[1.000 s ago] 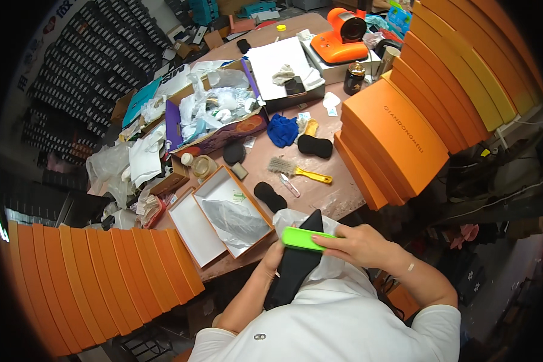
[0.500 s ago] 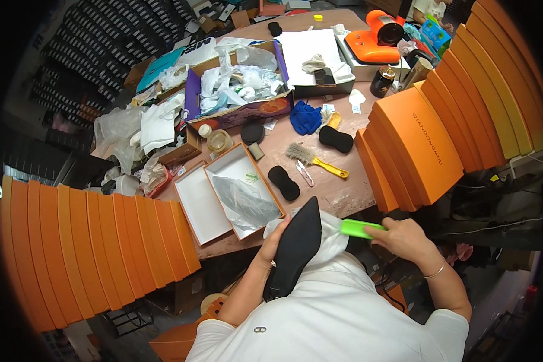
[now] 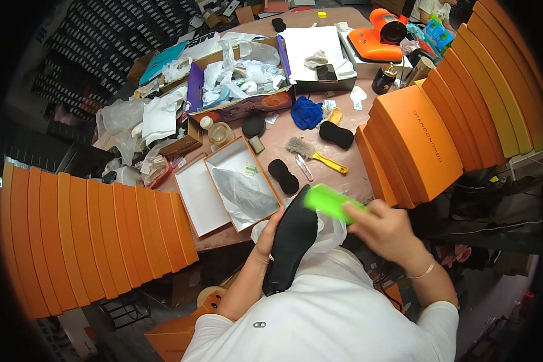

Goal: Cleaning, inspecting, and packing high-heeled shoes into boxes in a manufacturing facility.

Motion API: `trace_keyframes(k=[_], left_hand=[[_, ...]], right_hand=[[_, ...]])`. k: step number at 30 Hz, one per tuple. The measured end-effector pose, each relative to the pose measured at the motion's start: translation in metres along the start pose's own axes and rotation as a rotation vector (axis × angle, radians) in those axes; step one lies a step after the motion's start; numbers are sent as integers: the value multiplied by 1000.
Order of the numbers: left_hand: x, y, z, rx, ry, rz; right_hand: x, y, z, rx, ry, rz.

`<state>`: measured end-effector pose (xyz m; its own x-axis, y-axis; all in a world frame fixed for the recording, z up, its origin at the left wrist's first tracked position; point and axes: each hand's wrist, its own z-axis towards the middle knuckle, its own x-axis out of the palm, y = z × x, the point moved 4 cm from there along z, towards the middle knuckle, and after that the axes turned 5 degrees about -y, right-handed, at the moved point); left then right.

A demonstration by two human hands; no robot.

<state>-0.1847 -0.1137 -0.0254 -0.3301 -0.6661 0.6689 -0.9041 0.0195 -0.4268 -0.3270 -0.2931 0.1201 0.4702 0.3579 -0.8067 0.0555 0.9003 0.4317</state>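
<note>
My left hand (image 3: 268,236) is closed around the side of a black pointed shoe (image 3: 291,241), held upright in front of my chest with its toe toward the table. My right hand (image 3: 385,232) grips a bright green, flat oblong tool (image 3: 327,201), blurred by motion; its working face cannot be made out. The tool's left end is at the shoe's edge near the toe; whether it touches is unclear. Behind the shoe hangs a thin white sheet or bag (image 3: 332,234). On the table, an open shoebox (image 3: 230,158) holds something wrapped in clear plastic (image 3: 244,196).
Orange shoebox stacks stand left (image 3: 102,235) and right (image 3: 413,145). On the table (image 3: 338,187) lie a yellow-handled brush (image 3: 320,158), small snips (image 3: 304,168), black pads (image 3: 282,176) and a blue cloth (image 3: 306,113). Behind are a purple box (image 3: 247,108) and an orange machine (image 3: 377,45).
My right hand has swung left, bringing the green tool from beside the shoe to its toe end. The shoe has shifted slightly toward me and stands more upright.
</note>
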Motion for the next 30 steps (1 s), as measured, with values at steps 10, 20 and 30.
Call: trace_keyframes(k=[10,20,30], left_hand=[[2,3,-12,174,-34,15],[-41,-3,-17,203,-39,-168],[-80,-72,-48,412,-96,-170]], right_hand=[[11,-17,6,21,-26,-4],[79,-101,4,299,273,72],[231,-121,2,532,225,271]])
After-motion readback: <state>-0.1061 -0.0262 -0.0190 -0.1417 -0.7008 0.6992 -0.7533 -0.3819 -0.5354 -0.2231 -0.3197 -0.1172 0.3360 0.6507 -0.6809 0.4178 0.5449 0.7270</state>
